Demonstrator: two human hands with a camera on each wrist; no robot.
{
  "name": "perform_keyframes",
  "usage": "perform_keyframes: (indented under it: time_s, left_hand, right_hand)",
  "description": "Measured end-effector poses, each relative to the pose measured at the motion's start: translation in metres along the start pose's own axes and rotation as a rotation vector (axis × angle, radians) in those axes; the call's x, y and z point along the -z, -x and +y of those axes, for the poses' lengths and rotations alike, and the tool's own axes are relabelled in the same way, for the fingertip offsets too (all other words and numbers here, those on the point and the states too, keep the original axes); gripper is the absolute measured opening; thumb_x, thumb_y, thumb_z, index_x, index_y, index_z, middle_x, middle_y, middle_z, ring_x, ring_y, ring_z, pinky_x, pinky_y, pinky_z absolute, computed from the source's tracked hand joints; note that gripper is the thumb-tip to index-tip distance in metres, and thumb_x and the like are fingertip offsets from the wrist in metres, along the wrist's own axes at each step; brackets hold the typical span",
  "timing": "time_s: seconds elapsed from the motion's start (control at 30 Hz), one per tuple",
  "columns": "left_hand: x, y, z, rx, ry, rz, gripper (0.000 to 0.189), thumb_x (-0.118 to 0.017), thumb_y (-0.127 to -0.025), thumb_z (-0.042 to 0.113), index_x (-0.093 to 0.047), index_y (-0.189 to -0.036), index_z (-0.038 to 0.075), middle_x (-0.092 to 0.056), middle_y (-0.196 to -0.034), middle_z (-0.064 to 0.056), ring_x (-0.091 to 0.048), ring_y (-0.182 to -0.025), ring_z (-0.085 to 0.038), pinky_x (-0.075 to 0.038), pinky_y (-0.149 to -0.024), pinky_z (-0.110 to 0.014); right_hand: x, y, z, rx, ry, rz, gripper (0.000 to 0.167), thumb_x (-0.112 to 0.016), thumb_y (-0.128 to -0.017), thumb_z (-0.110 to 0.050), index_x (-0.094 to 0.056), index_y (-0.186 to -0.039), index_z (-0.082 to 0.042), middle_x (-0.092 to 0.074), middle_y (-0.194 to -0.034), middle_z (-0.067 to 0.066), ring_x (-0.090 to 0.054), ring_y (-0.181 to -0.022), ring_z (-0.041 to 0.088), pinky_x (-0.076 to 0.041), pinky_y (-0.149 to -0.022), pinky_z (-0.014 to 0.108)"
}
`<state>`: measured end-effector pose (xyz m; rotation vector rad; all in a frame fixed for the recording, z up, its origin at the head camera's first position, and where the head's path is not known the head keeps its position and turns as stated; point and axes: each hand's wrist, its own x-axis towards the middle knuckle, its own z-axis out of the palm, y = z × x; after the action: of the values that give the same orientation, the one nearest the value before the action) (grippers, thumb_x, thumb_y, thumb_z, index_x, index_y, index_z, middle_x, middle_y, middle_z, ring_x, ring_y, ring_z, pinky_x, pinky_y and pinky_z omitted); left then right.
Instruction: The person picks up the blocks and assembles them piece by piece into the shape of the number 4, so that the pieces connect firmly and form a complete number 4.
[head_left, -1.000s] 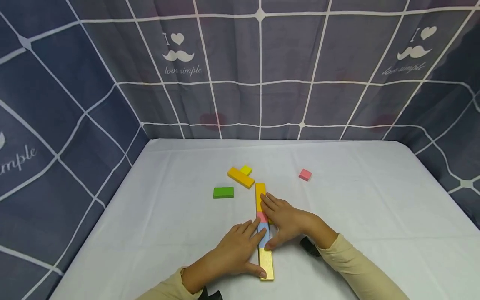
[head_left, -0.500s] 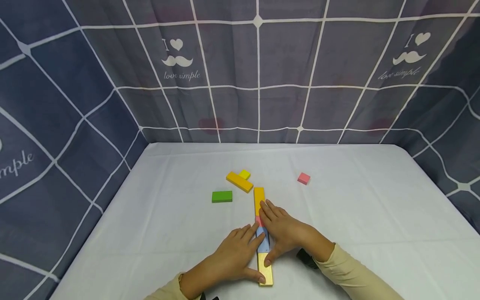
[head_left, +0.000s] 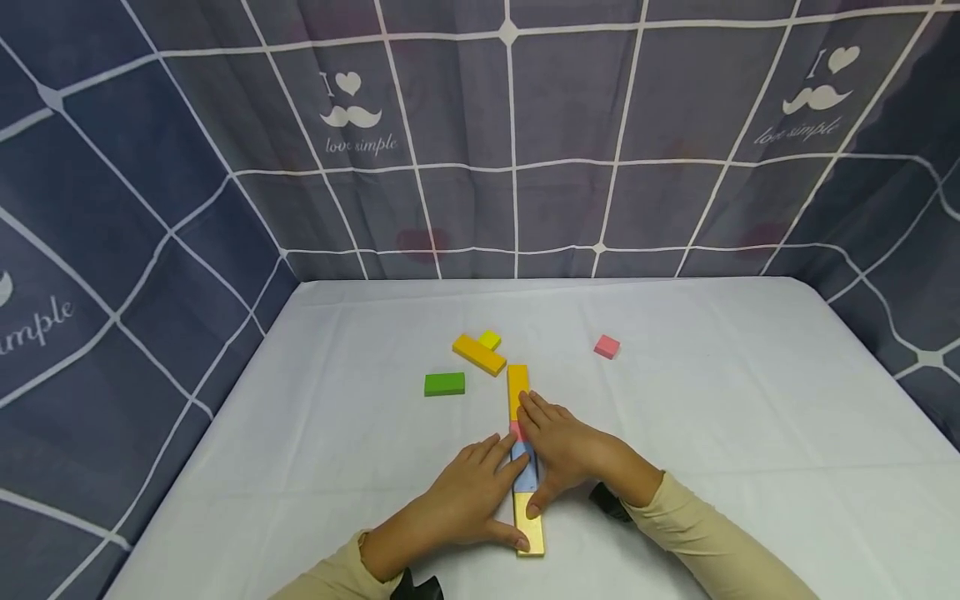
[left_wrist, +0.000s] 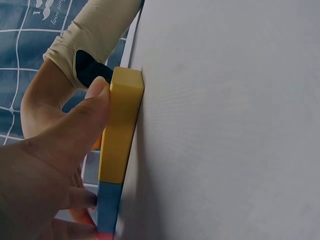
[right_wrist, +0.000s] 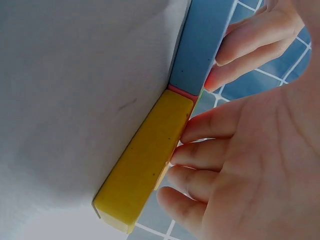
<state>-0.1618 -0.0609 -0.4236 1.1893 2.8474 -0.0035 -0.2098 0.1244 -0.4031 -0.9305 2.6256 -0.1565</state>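
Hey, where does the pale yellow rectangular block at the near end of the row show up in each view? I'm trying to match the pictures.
Head: the pale yellow rectangular block is low, just right of centre.
Left wrist: it is left of centre, running lengthwise down the picture.
Right wrist: not visible; the deep yellow rectangular block there appears to be another.
Shared landmark: the left hand, only partly visible, upper right, in the right wrist view.

We look down on the fingers (head_left: 506, 475) from the head, close in from each wrist, sharing the block row (head_left: 529, 477) between.
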Motion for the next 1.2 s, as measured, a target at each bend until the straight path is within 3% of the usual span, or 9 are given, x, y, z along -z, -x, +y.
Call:
perform_keyframes:
  time_s: [0.4,0.53,0.73,0.83,1.07,1.2]
  left_hand:
    - [0.003,-0.003,-0.009,0.001,0.050,-0.032,0.086,-0.050,-0.071,0.073,-0.039,-0.139,0.020,-0.029,-0.148,-0.007,-0.033,-0.132,-0.033,-0.033,-0.103,-0.044]
    - [0.007,-0.001,-0.023,-0.061,0.089,-0.032,0.076,-0.052,-0.078,0.063,-0.040,-0.139,0.019,-0.034,-0.146,-0.007,-0.034,-0.132,-0.029,-0.032,-0.105,-0.043]
    - [0.008,-0.008,-0.056,-0.168,0.085,0.026,0.056,-0.057,-0.084,0.049,-0.050,-0.130,0.019,-0.048,-0.136,-0.005,-0.041,-0.128,-0.025,-0.036,-0.103,-0.041]
    - [0.009,-0.021,-0.076,-0.205,0.052,0.095,0.046,-0.058,-0.086,0.044,-0.056,-0.124,0.017,-0.053,-0.131,-0.005,-0.046,-0.123,-0.023,-0.038,-0.101,-0.040]
    - [0.012,-0.069,-0.126,-0.304,-0.064,0.345,0.029,-0.065,-0.084,0.025,-0.064,-0.111,0.015,-0.063,-0.113,-0.003,-0.057,-0.105,-0.018,-0.046,-0.089,-0.035]
    - [0.019,-0.097,-0.141,-0.311,-0.093,0.372,0.029,-0.064,-0.085,0.023,-0.063,-0.113,0.016,-0.063,-0.113,-0.003,-0.057,-0.105,-0.019,-0.046,-0.088,-0.034]
  right_hand:
    - [0.001,0.001,0.001,-0.009,0.024,-0.005,0.126,-0.070,-0.054,-0.071,-0.021,-0.143,0.004,-0.006,-0.152,0.019,-0.004,-0.141,0.031,-0.017,-0.111,0.048]
    - [0.001,0.001,0.001,-0.005,0.014,-0.002,0.126,-0.070,-0.053,-0.071,-0.021,-0.143,0.004,-0.008,-0.152,0.019,-0.005,-0.141,0.031,-0.017,-0.112,0.047]
    - [0.000,0.001,0.001,-0.003,0.019,-0.008,0.129,-0.069,-0.052,-0.073,-0.019,-0.143,0.003,-0.007,-0.152,0.019,-0.004,-0.141,0.031,-0.018,-0.112,0.046]
    - [0.000,0.000,0.002,-0.007,0.020,-0.016,0.128,-0.069,-0.053,-0.073,-0.019,-0.144,0.002,-0.006,-0.153,0.018,-0.004,-0.141,0.031,-0.018,-0.112,0.046]
    - [0.000,0.000,0.001,-0.017,0.027,-0.018,0.127,-0.068,-0.052,-0.073,-0.020,-0.144,0.000,-0.006,-0.153,0.018,-0.005,-0.141,0.031,-0.019,-0.111,0.045]
    - [-0.003,0.000,0.001,-0.019,0.041,-0.013,0.128,-0.068,-0.051,-0.074,-0.020,-0.144,0.000,-0.005,-0.153,0.017,-0.004,-0.141,0.030,-0.018,-0.112,0.045]
